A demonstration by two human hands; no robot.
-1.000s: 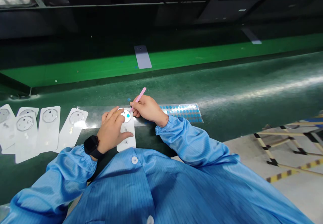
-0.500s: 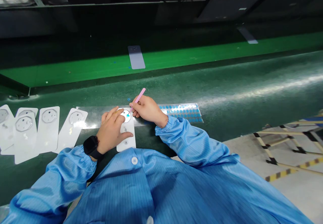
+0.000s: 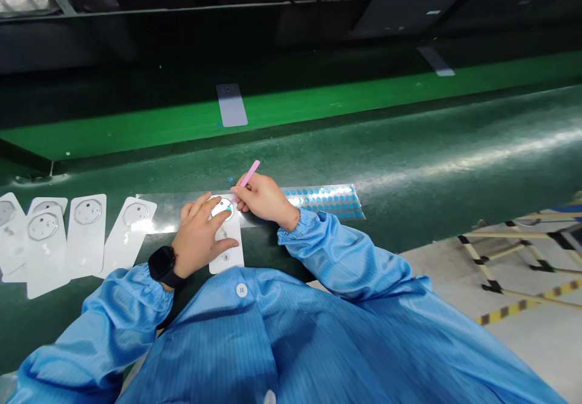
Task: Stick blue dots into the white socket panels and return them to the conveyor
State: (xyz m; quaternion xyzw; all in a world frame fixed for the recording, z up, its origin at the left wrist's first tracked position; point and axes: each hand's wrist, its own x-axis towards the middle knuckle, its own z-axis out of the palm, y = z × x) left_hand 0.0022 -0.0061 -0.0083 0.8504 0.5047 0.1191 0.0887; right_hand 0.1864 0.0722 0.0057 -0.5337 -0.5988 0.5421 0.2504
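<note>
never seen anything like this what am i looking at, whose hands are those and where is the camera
This is one view from a camera worn on a person's head, looking down at their own hands, so the blue coat is theirs. The right hand holds a pink pointed tool, its tip at a round white piece on a white card. The left hand rests on that card. On the green bench lie more white cards and a clear sheet of blue dots.

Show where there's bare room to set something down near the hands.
Free: the green belt beyond the clear film, and right of the film's blue dots. Crowded: the left, where white cards overlap, and around the card under the left hand, beside the right hand.
</note>
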